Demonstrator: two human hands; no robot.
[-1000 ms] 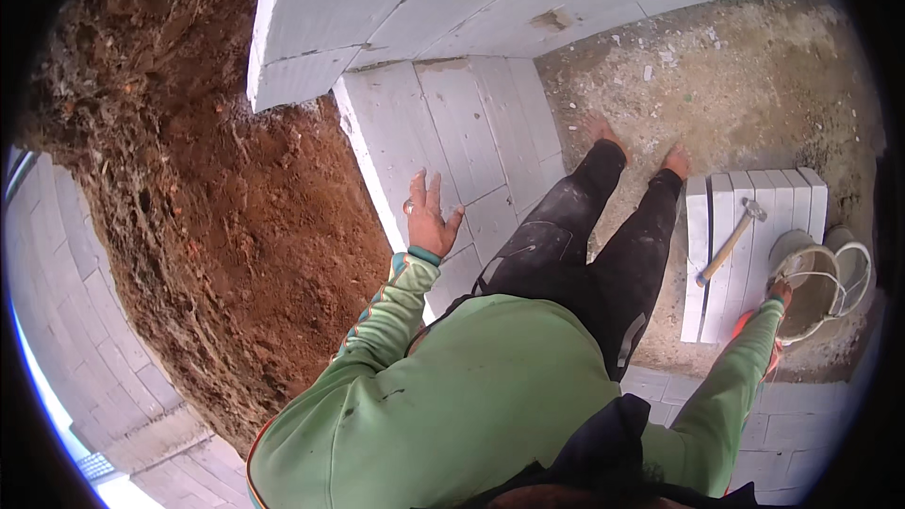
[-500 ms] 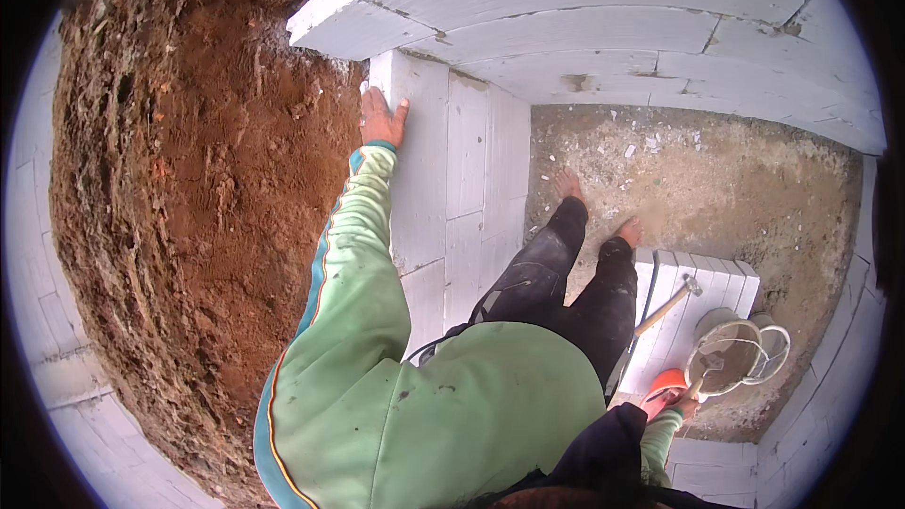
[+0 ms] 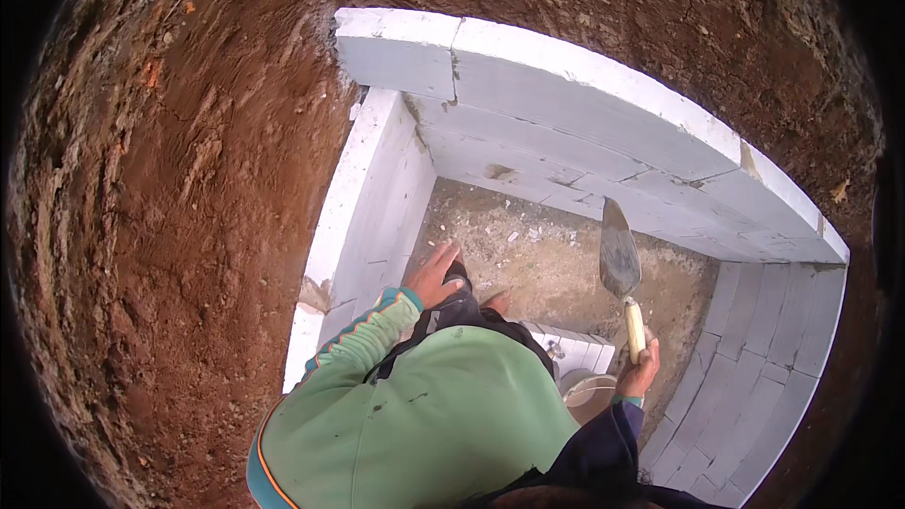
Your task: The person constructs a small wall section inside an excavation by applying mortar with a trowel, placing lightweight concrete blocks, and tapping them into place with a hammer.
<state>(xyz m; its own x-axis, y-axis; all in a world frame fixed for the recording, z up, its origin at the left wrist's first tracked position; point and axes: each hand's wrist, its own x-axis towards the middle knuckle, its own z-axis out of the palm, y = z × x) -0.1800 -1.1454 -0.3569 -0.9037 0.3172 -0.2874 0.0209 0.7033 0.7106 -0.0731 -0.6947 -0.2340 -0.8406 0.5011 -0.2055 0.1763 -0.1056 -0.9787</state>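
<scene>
My right hand grips a trowel by its pale yellow handle. The trowel's metal blade points away from me, raised over the floor near the far wall. My left hand hangs empty over my leg, fingers stretched out, beside the low left wall of white blocks. Below my right hand stands a bucket, partly hidden by my sleeve and body. White blocks lie stacked next to it, with a hammer head showing on top.
White block walls surround a rough floor strewn with pale chips. On the right the block wall curves toward me. Reddish-brown soil banks up outside. My bare foot rests on the floor.
My left hand has come off the left wall and drawn back toward my body. My right hand has risen from beside the bucket with the trowel. The view has shifted.
</scene>
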